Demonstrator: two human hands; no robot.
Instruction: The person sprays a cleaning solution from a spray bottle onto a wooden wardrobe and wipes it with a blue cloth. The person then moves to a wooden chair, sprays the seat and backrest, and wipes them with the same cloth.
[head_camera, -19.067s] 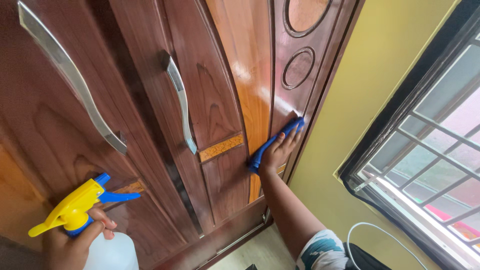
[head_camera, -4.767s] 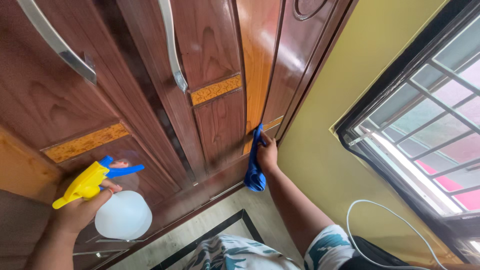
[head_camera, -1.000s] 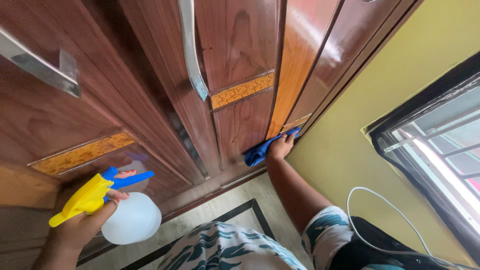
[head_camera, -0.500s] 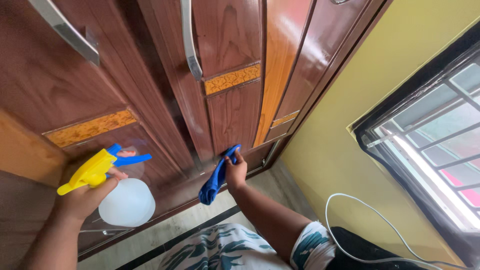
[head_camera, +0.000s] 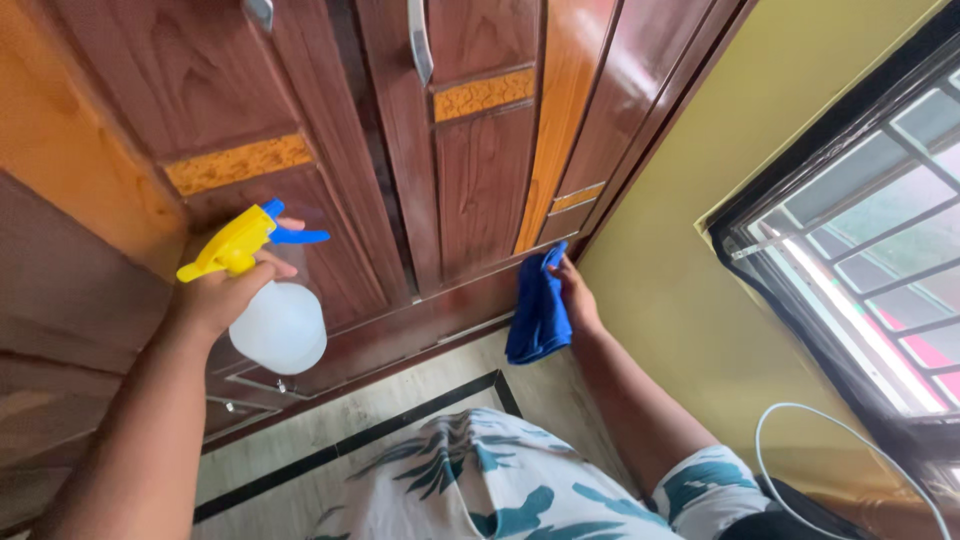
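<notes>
Holding in my left hand: my left hand (head_camera: 215, 295) is wrapped shut around the neck of a spray bottle (head_camera: 262, 300), with one finger resting on its blue trigger.
Spray bottle: it has a yellow head, a blue nozzle and a round, pale translucent body that hangs below my fist. It sits just in front of the lower panel of the left door, nozzle pointed toward the wood.
Right hand: my right hand (head_camera: 577, 300) is closed on a blue cloth (head_camera: 538, 310), fingers pinching its upper edge against the bottom of the wooden door (head_camera: 480, 190).
Blue cloth: it hangs down in folds from my grip, low on the door, near the corner where the door frame meets the yellow wall (head_camera: 690, 230).
Door: dark brown glossy panels with orange patterned inlay strips and a metal handle (head_camera: 420, 45) up top.
Nearby: a barred window (head_camera: 860, 250) on the right, a white cable (head_camera: 850, 440) below it, tiled floor (head_camera: 400, 410) with a dark border line underneath me.
</notes>
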